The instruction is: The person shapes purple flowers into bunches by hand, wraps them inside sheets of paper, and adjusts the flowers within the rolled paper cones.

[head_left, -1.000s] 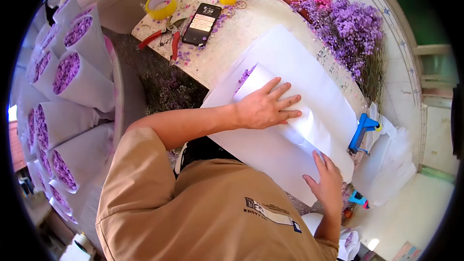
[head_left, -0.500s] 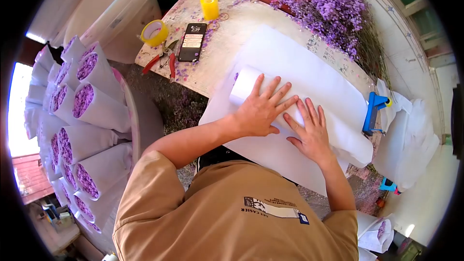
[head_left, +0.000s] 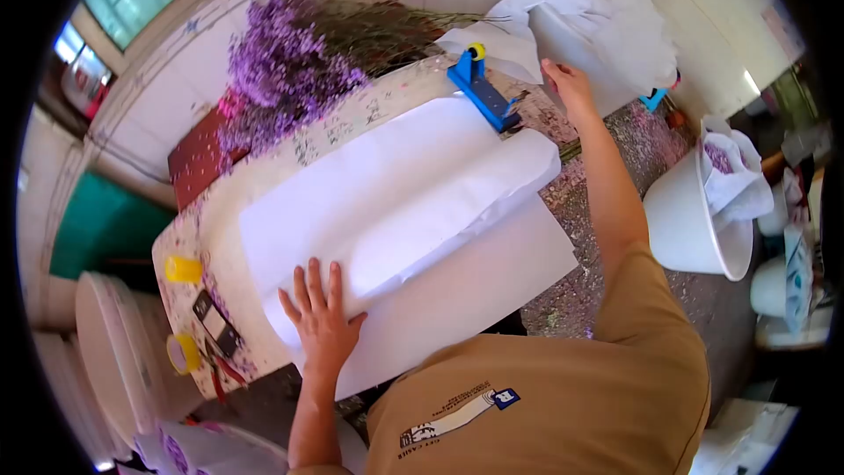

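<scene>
My left hand [head_left: 323, 317] lies with fingers spread on the near left end of a white paper roll [head_left: 422, 229]. Flat white paper [head_left: 475, 277] extends under the roll on the table [head_left: 211, 211]. At the upper right, my right hand [head_left: 567, 86] is raised off the roll, beside a white sheet [head_left: 501, 48] and to the right of the blue tape dispenser [head_left: 482, 92]. Its fingers look close together; whether they hold anything is too small to tell. The flowers inside the roll are hidden, with some stems near its right end.
Purple flowers [head_left: 281, 70] lie at the table's back. A phone [head_left: 215, 321], yellow tape rolls [head_left: 183, 269] and red-handled pliers [head_left: 218, 369] are at the left end. A white bucket [head_left: 677, 220] with a wrapped bunch [head_left: 734, 171] stands at the right.
The view has swung to the right. My right hand has left the roll and moved past the tape dispenser. My left hand still rests on the roll, now at its left end.
</scene>
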